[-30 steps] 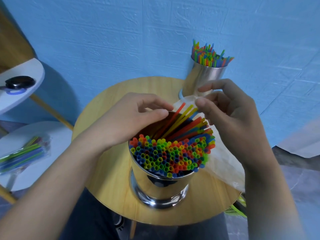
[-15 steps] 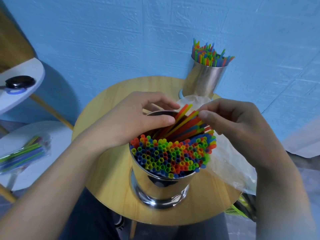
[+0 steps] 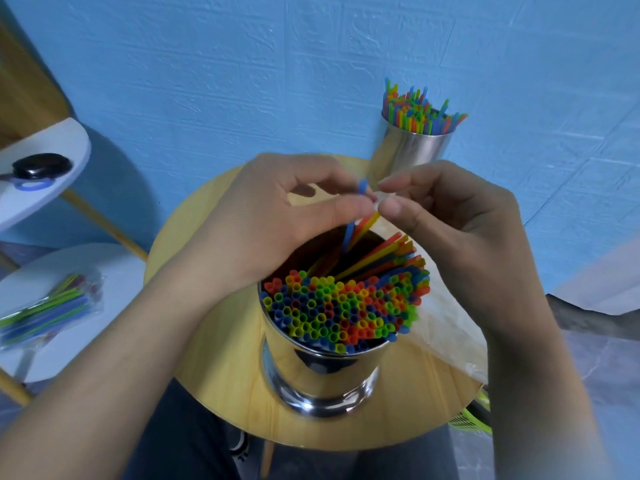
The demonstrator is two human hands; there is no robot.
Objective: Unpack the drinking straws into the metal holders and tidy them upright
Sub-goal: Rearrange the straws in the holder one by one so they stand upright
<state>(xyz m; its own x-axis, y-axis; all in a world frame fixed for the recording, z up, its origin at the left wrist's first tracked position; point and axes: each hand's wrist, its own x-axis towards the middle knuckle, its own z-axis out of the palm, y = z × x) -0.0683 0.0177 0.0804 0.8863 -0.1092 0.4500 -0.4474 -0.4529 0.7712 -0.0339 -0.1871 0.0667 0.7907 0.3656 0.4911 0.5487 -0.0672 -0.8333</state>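
Bright, even light; wide-angle edges bend (fingertips slightly motion-blurred).

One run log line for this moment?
left hand: pinches blue straw | right hand: at leaning straws, grip unclear | near holder: not all upright

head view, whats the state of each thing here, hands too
left hand, pinching a few lifted straws
right hand, pinching the same straws near their tips
near holder, upright, packed with straws
leaning straws, tilted at the near holder's far side
far holder, upright, full
plastic bag, lying flat beside the near holder
bagged straws, lying flat, not yet unpacked
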